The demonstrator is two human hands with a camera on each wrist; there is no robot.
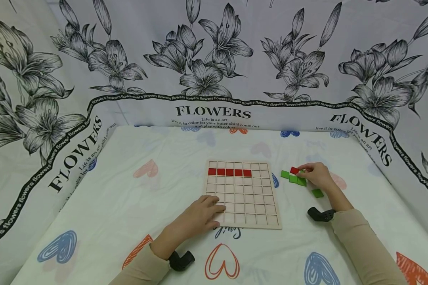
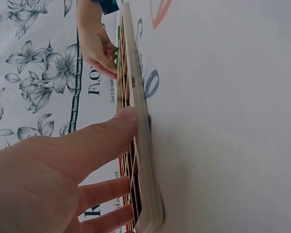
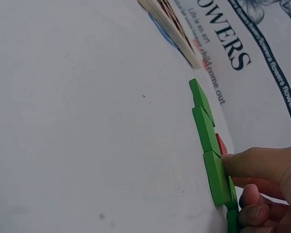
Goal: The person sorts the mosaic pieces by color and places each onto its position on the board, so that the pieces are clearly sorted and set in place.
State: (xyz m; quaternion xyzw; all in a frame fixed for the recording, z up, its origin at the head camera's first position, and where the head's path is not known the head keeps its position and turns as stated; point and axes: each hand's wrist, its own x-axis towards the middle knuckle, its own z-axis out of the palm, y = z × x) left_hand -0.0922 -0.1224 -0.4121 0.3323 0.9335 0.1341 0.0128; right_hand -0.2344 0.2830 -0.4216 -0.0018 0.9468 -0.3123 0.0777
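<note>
A pale wooden grid board lies on the cloth, with several red square tiles in one row near its far edge. My left hand rests at the board's near left corner. Its thumb lies against the board's edge and its other fingers reach over the grid. To the right of the board, my right hand touches a small group of tiles, at a red tile beside green tiles. Its fingers bend inward; whether they pinch the red tile is hidden.
A separate green tile lies below the right hand. A white cloth with printed hearts covers the surface, and a flower-printed curtain stands behind. Black devices are strapped at the wrists.
</note>
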